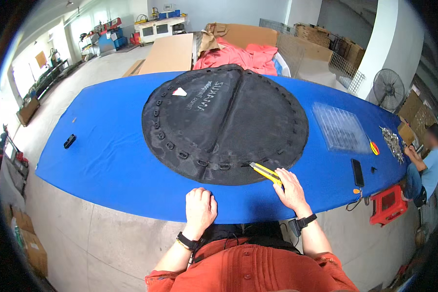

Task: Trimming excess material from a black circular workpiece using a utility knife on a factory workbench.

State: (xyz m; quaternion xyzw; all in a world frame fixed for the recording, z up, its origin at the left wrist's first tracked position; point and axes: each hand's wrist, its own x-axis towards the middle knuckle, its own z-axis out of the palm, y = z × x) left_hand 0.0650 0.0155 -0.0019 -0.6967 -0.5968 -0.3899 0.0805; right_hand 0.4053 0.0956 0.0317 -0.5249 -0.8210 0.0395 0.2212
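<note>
A yellow utility knife [266, 173] is in my right hand [291, 189], held near its back end. Its tip points left, over the front rim of a round black fabric mat [258, 124]. Short black loops run around the mat's edge, and a seam crosses its middle. Pale print and a small white patch [179, 91] mark its upper left. My left hand [200, 207] rests closed at the front edge of the blue-covered table [102, 165], just below the mat; whatever its curled fingers may hold is hidden.
On the table's right lie a clear plastic compartment box [339, 127], a yellow-red round item [374, 148], a black phone [357, 173] and a pile of small metal pieces [393, 144]. A small black object [69, 141] lies far left. A person [429, 163] sits right, near a red stool [389, 205].
</note>
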